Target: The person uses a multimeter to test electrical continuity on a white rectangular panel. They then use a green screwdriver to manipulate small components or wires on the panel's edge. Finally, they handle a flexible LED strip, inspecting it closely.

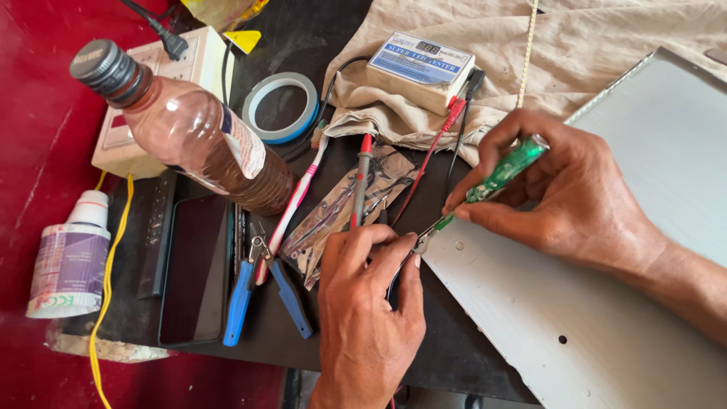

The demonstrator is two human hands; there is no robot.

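Observation:
My right hand grips a screwdriver with a clear green handle, its tip pointing down-left at the near corner of a grey metal panel. My left hand has its fingers pinched on a small metal part right at that corner, where the screwdriver tip meets it. A red test probe lies just above my left hand, its tip hidden behind my fingers.
On the black mat lie blue-handled pliers, a toothbrush, a dark phone, a remote, foil packets and a tape roll. A brown bottle, power strip, small white bottle and tester box on cloth surround them.

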